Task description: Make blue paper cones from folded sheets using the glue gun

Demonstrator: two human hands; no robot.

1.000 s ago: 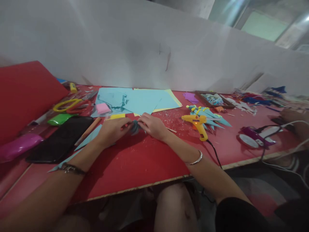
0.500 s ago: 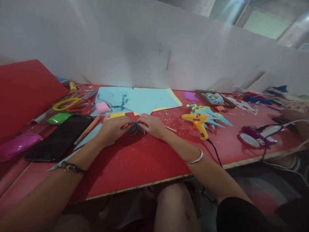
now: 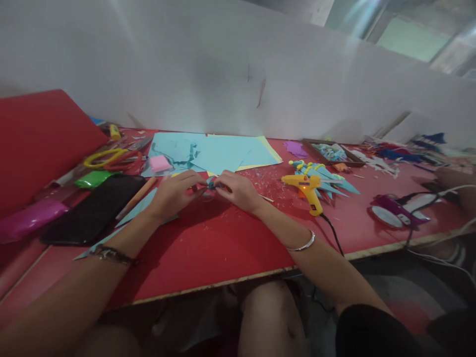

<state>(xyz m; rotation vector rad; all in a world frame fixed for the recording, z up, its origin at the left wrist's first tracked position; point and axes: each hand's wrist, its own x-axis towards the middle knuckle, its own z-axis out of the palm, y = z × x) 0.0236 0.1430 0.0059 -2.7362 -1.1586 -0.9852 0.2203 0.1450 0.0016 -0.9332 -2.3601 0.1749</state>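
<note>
A small blue paper piece (image 3: 210,186), pinched from both sides

The paper piece sits well left of the yellow glue gun (image 3: 304,187), over the red worktop (image 3: 201,253). The left hand (image 3: 174,193) and right hand (image 3: 238,191) each have their grip closed on it, hiding most of its shape. I'd call this a bending or shaping step; the next move seems to want a light, steady pinch, so the paper neither creases nor slips.

The glue gun's small light glows, and its cord (image 3: 332,230) runs off the near edge. Just beyond it lie spiky blue shapes (image 3: 329,176) with yellow trim, and farther back a tray (image 3: 355,162). Blue sheets (image 3: 223,153) spread to its left, beyond the hands. A thin stick (image 3: 266,198) lies between glue gun and right hand, perhaps close enough to snag a knuckle.
</note>
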